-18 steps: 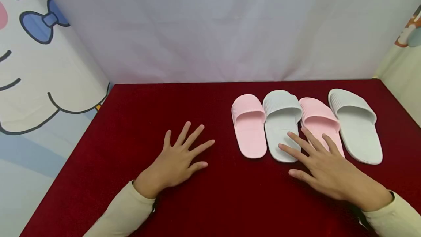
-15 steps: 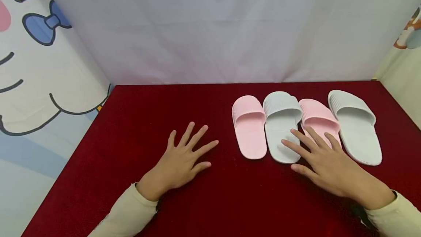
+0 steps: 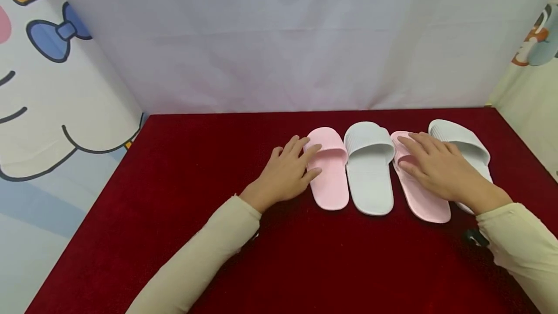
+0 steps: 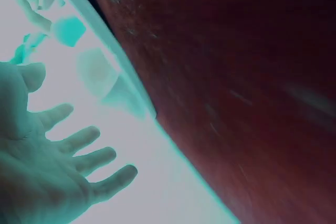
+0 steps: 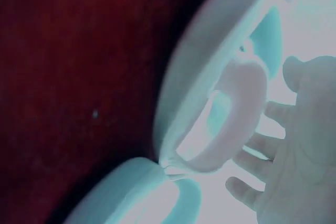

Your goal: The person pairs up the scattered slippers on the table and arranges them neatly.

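Observation:
Four slippers lie in a row. My left hand (image 3: 285, 171) is at the left edge of the leftmost pink slipper (image 3: 330, 185), its fingertips over the strap; contact is unclear. Beside that one lies a white slipper (image 3: 370, 190). Over the strap of the second pink slipper (image 3: 427, 205), my right hand (image 3: 444, 173) partly hides it and the rightmost white slipper (image 3: 472, 151). The left wrist view shows the left hand (image 4: 47, 177) with spread fingers. In the right wrist view, the right hand (image 5: 302, 145) has extended fingers near a slipper strap (image 5: 244, 93), gripping nothing.
The slippers lie on a dark red table surface (image 3: 174, 207). A pale curtain (image 3: 279, 38) hangs behind its back edge, and a cartoon-printed cloth (image 3: 87, 110) hangs at the left.
My left hand has moved right and forward to the leftmost pink slipper. My right hand has moved forward and slightly right, uncovering the left white slipper. The view has shifted slightly.

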Action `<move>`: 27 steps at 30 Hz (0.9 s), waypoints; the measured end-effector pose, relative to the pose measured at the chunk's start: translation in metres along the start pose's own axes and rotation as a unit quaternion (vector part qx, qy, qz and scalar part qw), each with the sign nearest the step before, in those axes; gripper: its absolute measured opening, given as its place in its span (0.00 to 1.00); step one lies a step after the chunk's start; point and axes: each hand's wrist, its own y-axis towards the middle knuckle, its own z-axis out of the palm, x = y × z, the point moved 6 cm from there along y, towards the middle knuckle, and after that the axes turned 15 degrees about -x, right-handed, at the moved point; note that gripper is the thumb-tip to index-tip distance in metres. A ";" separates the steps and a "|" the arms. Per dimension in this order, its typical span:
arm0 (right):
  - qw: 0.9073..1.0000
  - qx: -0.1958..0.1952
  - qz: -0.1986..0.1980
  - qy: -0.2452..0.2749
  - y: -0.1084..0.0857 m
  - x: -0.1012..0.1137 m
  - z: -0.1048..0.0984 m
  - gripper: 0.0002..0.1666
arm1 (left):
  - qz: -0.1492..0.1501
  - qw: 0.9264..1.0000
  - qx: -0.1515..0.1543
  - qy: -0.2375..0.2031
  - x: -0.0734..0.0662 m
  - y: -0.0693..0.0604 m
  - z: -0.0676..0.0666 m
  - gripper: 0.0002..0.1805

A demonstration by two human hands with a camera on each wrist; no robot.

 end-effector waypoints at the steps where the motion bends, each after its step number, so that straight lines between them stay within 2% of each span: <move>1: 1.000 0.005 0.006 -0.004 0.002 -0.003 0.002 0.36 | -0.012 1.000 0.000 -0.009 -0.001 0.009 0.004 0.31; 5: 0.999 0.022 0.025 -0.003 0.006 -0.013 0.010 0.36 | -0.049 0.998 -0.008 -0.048 -0.006 0.039 0.015 0.30; 9: 0.999 0.028 0.024 -0.004 0.005 -0.017 0.014 0.32 | -0.038 0.998 -0.016 -0.049 -0.009 0.052 0.023 0.25; 13: 1.000 0.020 0.024 0.003 0.008 -0.017 0.015 0.31 | -0.033 0.998 -0.032 -0.047 -0.008 0.054 0.024 0.21; 16: 0.999 0.020 0.033 0.014 0.009 -0.016 0.015 0.32 | -0.050 0.996 -0.034 -0.063 -0.005 0.053 0.024 0.21; 22: 0.998 0.017 0.057 0.033 0.009 -0.020 0.012 0.30 | -0.066 0.995 -0.027 -0.070 -0.007 0.053 0.027 0.20; 27: 0.998 0.018 0.061 0.030 0.008 -0.019 0.013 0.28 | -0.073 0.994 -0.019 -0.073 -0.010 0.053 0.028 0.19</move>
